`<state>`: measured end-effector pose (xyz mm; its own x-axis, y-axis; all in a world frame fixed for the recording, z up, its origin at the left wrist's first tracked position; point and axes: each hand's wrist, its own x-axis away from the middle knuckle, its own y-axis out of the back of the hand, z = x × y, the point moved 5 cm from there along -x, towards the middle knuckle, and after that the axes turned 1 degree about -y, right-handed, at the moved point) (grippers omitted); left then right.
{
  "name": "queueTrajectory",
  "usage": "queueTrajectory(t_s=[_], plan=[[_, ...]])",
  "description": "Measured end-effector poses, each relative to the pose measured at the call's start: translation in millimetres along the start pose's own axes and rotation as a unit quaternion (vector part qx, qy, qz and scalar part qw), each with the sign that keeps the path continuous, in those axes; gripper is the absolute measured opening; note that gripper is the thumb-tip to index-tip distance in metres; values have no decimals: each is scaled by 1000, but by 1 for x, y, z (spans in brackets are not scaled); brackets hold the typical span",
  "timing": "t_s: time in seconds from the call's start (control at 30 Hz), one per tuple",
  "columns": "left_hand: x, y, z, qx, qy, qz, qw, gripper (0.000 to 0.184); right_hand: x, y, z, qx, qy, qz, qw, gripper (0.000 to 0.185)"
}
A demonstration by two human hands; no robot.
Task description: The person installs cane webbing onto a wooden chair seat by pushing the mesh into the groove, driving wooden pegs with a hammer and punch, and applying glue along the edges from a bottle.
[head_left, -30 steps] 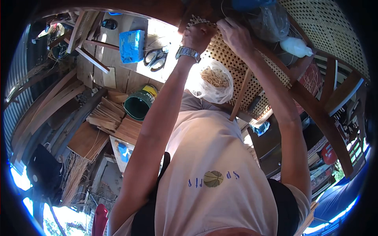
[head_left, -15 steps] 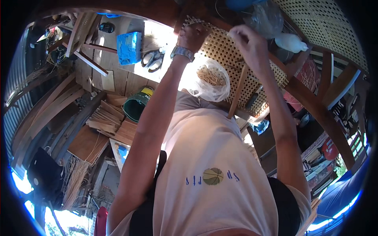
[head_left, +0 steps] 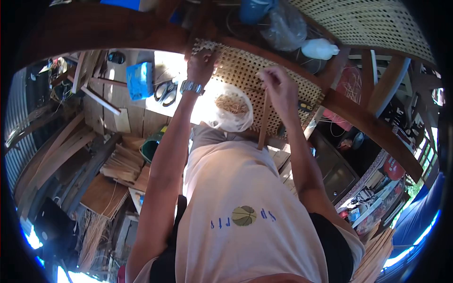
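Observation:
My left hand [head_left: 202,67], with a metal-banded watch [head_left: 192,87] on its wrist, is closed at the far left corner of a woven cane panel [head_left: 240,63] set in a dark wooden frame. Loose cane ends stick up beside it. Whatever its fingers hold is hidden. Above the panel's middle, my right hand [head_left: 281,87] has thumb and fingers pinched together; anything between them is too small to make out. Just below it a slim wooden stick [head_left: 264,120] lies across the panel. A plastic bag [head_left: 240,120] of small wooden pegs [head_left: 231,104] rests against the panel's near edge.
To the left are scissors [head_left: 165,93], a blue block [head_left: 139,81] and a green bucket [head_left: 149,148]. A white bottle [head_left: 318,49] and a clear plastic bag [head_left: 287,28] lie beyond the panel. A curved wooden frame piece [head_left: 373,127] extends right.
The view has shifted, so the panel, bag and both hands appear lower and further left. My right hand remains over the panel and my left hand stays at its corner.

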<state>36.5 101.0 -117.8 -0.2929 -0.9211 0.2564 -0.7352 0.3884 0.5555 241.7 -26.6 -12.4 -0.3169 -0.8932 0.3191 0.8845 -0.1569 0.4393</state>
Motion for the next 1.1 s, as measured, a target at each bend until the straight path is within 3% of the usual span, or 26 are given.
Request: queueTrajectory(t_s=[0.1,0.17,0.2,0.3,0.37,0.4,0.43,0.5,0.57,0.6,0.67,0.7,0.73,0.87,0.97,1.03,1.1], plan=[[15,12,-6,-34,-73,-123,989,23,-45,60,-9,-18,26,-174,984,13],[21,19,-4,-31,-40,-107,993,22,-85,87,-20,79,189,-260,943,18],[22,21,-1,-31,-4,-89,996,21,-104,92,-23,78,190,-260,943,18],[27,21,7,-46,-25,-118,992,19,-146,92,-29,183,231,-246,923,23],[31,22,5,-32,-40,-140,989,14,-166,77,-43,350,230,-175,891,27],[34,25,4,-30,-46,-150,987,12,-156,76,-23,362,192,-213,887,27],[34,27,2,-27,-53,-161,985,9,-140,70,-3,359,196,-208,889,27],[33,26,1,-27,-68,-185,980,7,-103,56,29,153,147,-241,947,28],[33,24,-11,-27,-114,-187,975,10,-90,-2,34,60,223,-115,966,25],[32,19,-12,-28,-112,-189,975,10,-91,-33,30,104,223,-84,966,21],[30,9,-20,-135,-145,-156,968,20,-98,-74,16,145,221,-54,963,17],[32,7,-24,-179,-180,-133,958,31,-103,-88,16,203,267,-61,940,14],[32,5,-26,-187,-181,-117,958,40,-106,-99,14,260,310,-68,912,11],[31,-2,-19,-232,-174,-54,956,61,-108,-107,5,278,303,-66,909,8],[32,-5,-19,-227,-187,-48,955,64,-110,-105,2,316,344,-85,880,8],[30,-8,-18,-224,-165,-16,960,62,-116,-107,1,315,422,-15,850,10],[33,-9,-19,-214,-181,-31,959,62,-111,-108,0,344,405,-5,847,13]])
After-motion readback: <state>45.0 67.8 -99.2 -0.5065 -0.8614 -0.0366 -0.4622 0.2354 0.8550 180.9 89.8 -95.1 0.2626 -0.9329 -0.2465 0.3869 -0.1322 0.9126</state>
